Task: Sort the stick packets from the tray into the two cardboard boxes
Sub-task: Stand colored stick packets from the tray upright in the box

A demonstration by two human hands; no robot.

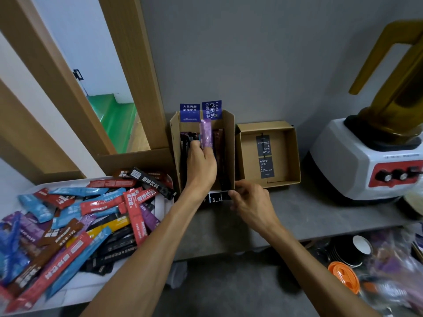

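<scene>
Head view: left hand point(201, 163) pinches a glossy purple stick packet point(206, 133) upright inside the tall corrugated cardboard box point(229, 143); right hand point(249, 202) clasps its near corner. Shiny foil packets point(75, 223) heap the white tray point(75, 291). The shallow box point(295, 156) holds black "HELLO JILIN" tags point(265, 167).

Stick packets point(68, 225): glossy plastic film.
Cardboard boxes point(229, 147): matt brown board.
Tray point(77, 291): smooth white, probably plastic.
Blender base point(343, 161): glossy white plastic.
</scene>
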